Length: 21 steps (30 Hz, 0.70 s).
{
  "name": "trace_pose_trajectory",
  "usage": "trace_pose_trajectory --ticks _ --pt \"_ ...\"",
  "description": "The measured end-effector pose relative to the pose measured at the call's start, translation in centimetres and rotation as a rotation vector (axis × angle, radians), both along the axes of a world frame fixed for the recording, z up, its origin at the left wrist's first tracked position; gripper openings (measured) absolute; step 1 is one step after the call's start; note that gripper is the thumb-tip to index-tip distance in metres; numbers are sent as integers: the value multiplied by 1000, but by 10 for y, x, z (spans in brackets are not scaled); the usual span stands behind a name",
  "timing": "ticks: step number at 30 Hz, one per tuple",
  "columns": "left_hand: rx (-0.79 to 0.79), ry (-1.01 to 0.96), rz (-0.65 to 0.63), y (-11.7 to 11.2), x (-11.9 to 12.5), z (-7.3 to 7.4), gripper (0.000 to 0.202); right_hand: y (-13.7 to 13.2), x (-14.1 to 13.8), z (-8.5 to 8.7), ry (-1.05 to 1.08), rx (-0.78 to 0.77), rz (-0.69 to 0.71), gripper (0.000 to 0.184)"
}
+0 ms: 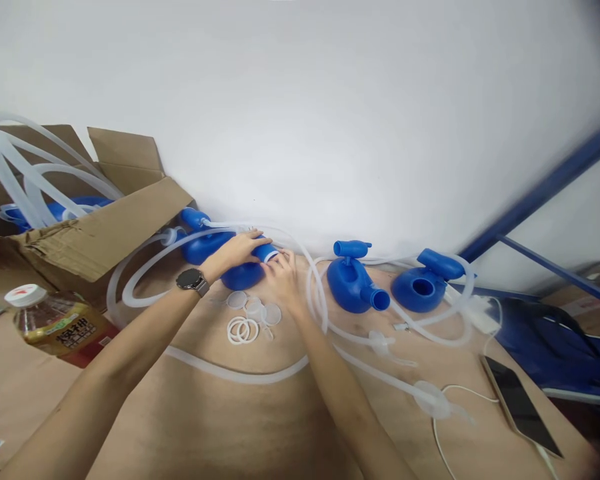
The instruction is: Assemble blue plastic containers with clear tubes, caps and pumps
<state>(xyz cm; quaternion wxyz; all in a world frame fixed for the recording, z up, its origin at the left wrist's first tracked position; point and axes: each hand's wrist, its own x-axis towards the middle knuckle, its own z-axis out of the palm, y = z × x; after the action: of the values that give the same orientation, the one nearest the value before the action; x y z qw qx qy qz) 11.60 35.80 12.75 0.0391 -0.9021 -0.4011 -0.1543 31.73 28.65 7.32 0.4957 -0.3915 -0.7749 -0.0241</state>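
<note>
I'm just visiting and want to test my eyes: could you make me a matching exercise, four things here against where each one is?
Things: 1 flat black smartphone; 2 clear plastic drink bottle; 3 white plastic rings; 4 blue plastic vessel with a white-tipped neck.
Places: A under the left hand; B far left of the brown tabletop; C tabletop's right side; D between the forearms.
Pairs: 1-C, 2-B, 3-D, 4-A.

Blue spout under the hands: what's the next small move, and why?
Probably seat the white piece on the spout with the right hand: the left hand grips the spout, and the right touches its white end.
</note>
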Motion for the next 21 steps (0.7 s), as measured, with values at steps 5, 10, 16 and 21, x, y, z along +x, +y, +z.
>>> trace_pose_trajectory --ticks 5,10,16,21 --pt "-5 -31 -8 10 -4 10 66 -29 9 -12 28 2 185 23" --pt "-58 -22 -26 7 2 18 74 -49 23 -38 -73 -348 275 34" --pt "-46 -110 -11 -11 9 7 78 -15 20 -5 484 -364 -62 59" --pt "-98 -182 -109 -22 8 8 75 28 14 23 315 -605 174 66"
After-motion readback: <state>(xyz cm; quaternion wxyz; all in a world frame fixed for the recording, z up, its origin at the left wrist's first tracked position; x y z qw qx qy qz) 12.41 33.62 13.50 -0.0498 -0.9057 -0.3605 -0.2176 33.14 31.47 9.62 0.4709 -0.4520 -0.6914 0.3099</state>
